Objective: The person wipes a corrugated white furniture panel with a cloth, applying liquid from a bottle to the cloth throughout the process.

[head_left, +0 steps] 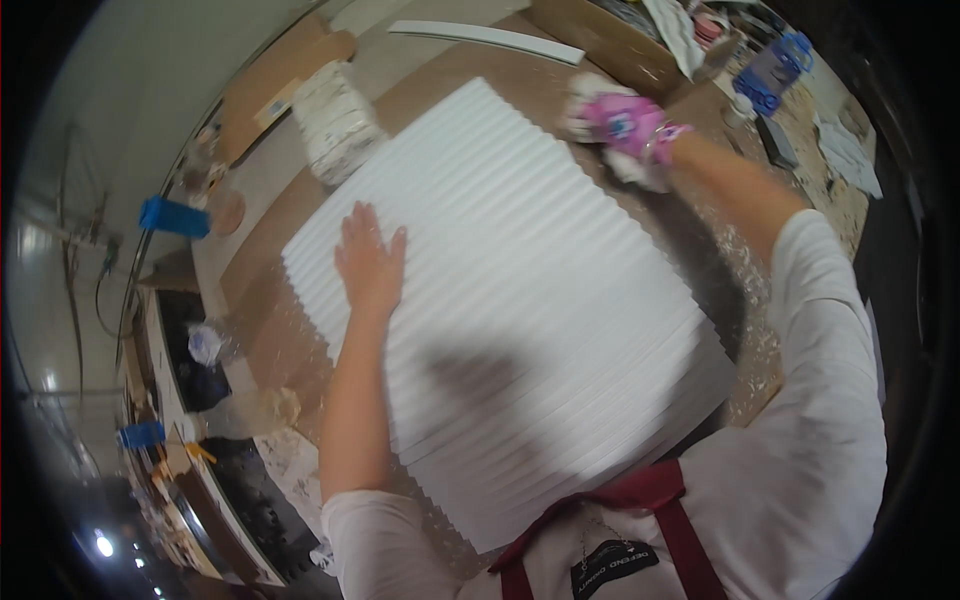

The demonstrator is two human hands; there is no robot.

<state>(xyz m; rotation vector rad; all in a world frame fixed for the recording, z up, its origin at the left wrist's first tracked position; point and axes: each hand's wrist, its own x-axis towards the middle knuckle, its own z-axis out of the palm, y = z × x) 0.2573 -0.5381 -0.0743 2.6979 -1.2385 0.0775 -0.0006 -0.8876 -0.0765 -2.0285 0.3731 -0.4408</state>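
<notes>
A large white panel [520,270] with parallel ridges fills the middle of the table, its sides finely stepped. My bare left hand [370,260] lies flat on the panel's left part, fingers stretched out. Beyond the panel's far right edge is my right hand [615,125], in a pink and white glove. Its fingers look curled, and whatever they may hold is hidden. A wrapped whitish block [338,125] stands close to the panel's far left edge.
A white strip [487,41] lies at the back, near a cardboard box [610,35]. At the far right stand a blue translucent jug [770,75] and a dark block [776,143]. White scraps [757,320] litter the right side. A blue object [174,217] is at left.
</notes>
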